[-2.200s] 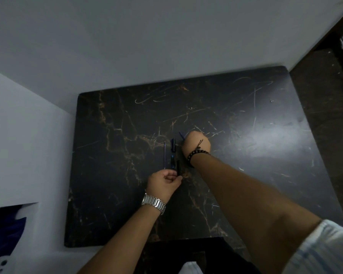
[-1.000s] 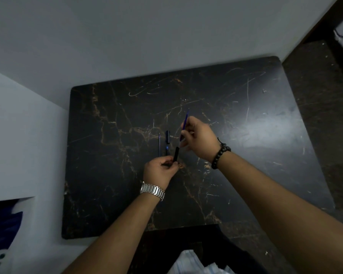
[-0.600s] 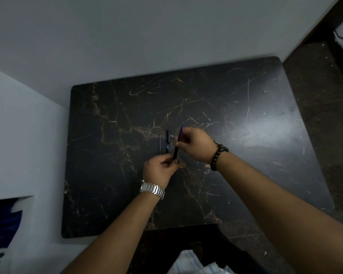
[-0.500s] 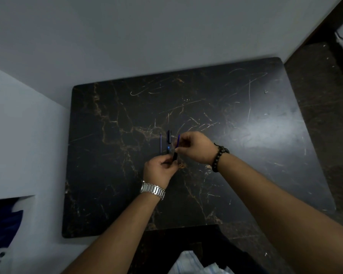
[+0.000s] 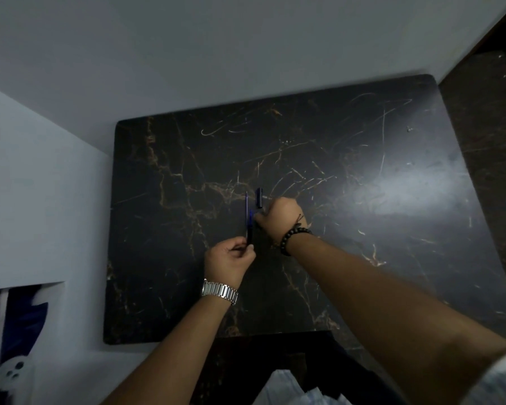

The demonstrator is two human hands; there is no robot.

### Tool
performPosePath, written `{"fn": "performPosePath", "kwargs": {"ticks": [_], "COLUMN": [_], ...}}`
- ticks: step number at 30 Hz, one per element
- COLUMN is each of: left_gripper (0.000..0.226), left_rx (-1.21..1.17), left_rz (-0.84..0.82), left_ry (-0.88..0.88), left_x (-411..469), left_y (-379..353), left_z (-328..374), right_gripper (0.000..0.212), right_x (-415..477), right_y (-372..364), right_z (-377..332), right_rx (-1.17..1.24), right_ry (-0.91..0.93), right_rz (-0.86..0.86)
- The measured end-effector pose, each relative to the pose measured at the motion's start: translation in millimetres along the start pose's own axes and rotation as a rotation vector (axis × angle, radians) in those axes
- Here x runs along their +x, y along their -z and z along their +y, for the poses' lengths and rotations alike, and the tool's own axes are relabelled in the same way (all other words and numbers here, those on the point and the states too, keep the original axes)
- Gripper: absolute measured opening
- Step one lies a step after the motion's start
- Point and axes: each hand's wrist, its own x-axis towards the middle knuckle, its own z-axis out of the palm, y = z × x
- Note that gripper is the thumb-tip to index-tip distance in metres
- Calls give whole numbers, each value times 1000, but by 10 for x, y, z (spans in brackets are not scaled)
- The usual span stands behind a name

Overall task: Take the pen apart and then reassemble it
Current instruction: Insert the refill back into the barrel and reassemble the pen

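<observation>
My left hand point(image 5: 230, 258) pinches the lower end of the dark pen barrel point(image 5: 249, 229), which points away from me, with a blue part showing at its top. A thin blue refill rod point(image 5: 246, 201) lies on the table just behind the barrel. The black cap piece point(image 5: 258, 197) lies to the right of the rod. My right hand point(image 5: 279, 216) is curled knuckles-up on the table right of the barrel and just below the cap. Its fingertips point down, and anything under them is hidden.
The black marble-patterned table point(image 5: 362, 229) fills the middle and meets white walls at the back and left. A darker floor strip point(image 5: 485, 127) runs along its right edge. White cloth point(image 5: 292, 387) lies near the front edge. A white and blue object point(image 5: 15, 346) sits bottom left.
My right hand slid the blue piece down into the barrel held by my left hand and let go. It then dropped to the table beside the cap. The view shifted slightly.
</observation>
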Motion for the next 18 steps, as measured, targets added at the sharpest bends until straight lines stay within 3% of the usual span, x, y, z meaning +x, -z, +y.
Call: {"fn": "performPosePath", "kwargs": {"ticks": [8,10,12,14,18], "left_gripper": [26,22,21,23,25], "left_rx": [57,42,4,-23,-79], "left_rz": [24,42,45,32,14], "left_ry": [-42,-42,-15,2,20], "left_x": [23,45,52,58,59], "left_y": [50,37,19,-9,-57], "left_z": [-26,-25,-7,7,44], "right_gripper": [23,18,12,18,15], "right_x": [109,88,18,-67,-168], "right_y": [-85,-2,154,366,665], "right_z": [-61,-60,-58,-31,0], "right_rx": [-172,64,634,1163,1349], "right_ry": [53,-19,-143,-186,-79], "right_rz": [-159,-175,-244,-306,-357]}}
